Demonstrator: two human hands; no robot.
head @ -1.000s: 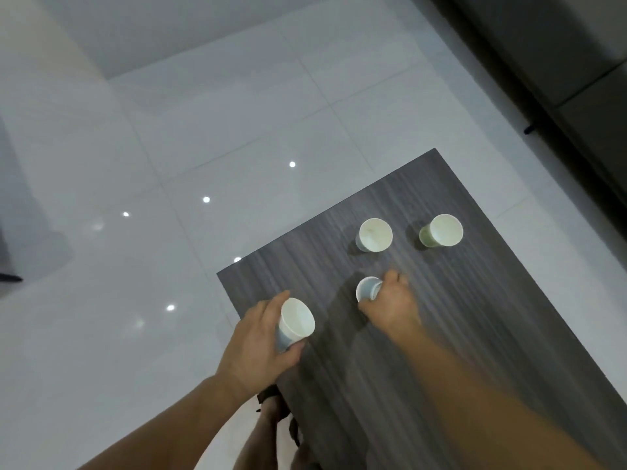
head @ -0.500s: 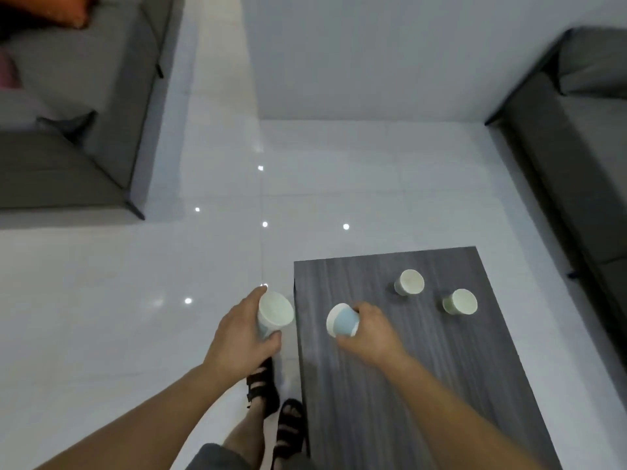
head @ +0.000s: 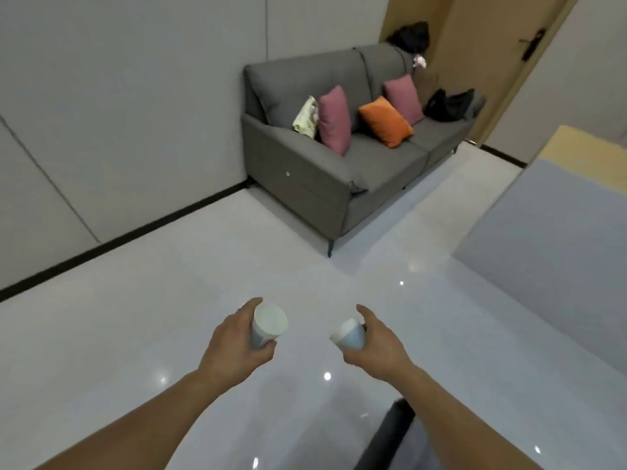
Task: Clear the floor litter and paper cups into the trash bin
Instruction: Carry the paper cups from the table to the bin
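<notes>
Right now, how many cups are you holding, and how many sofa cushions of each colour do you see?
Cups: 2, the left cup in the left hand, the right cup in the right hand.
Pink cushions: 2, the near pink cushion and the far pink cushion.
Orange: 1, the orange cushion.
Patterned: 1, the patterned cushion.
Total: 6.

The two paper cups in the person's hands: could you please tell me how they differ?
The left-hand cup is near upright, its white inside facing the camera; the right-hand cup is tipped sideways, mouth pointing left, pale blue wall showing. The left hand wraps its cup's side; the right hand holds its cup from the base end. Both are paper cups above the floor.
</notes>
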